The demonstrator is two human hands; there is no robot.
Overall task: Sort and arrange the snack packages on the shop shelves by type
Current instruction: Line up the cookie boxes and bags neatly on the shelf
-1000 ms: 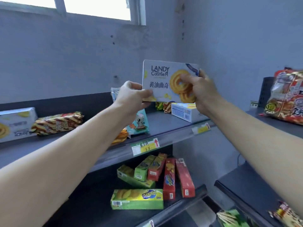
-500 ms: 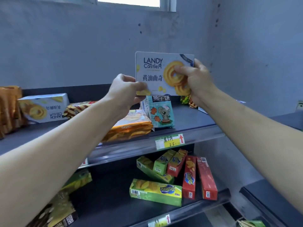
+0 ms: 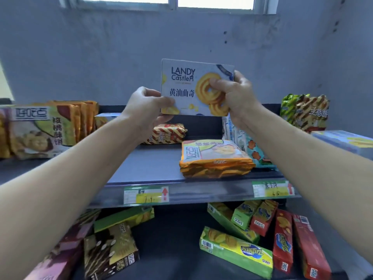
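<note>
Together, two hands hold up one cookie box (image 3: 187,87). The left hand (image 3: 147,106) pinches its bottom left corner, with the thumb in front. The right hand (image 3: 236,96) grips its right side, fingers curled over the cookie picture. The box stands upright in the air, above the upper shelf (image 3: 151,166) and in front of the grey wall (image 3: 121,57).

Under the box, one orange packet (image 3: 216,158) lies flat near the shelf's front edge. One striped brown packet (image 3: 167,133) lies behind it, beside the left wrist. One teal packet (image 3: 254,150) stands behind the right arm, which hides part of it. At the far left a row of orange packets (image 3: 40,130) stands up; how many I cannot tell. At the far right two striped packets (image 3: 306,113) stand, and one pale blue box (image 3: 347,140) lies in front of them. Two price tags (image 3: 146,195) sit on the shelf's front edge.

On the lower shelf (image 3: 171,249), three green boxes (image 3: 236,253) and three red boxes (image 3: 282,241) lie in a jumble at the right. One more green box (image 3: 125,217) and one dark brown box (image 3: 111,251) lie at the left, close to the left arm.
</note>
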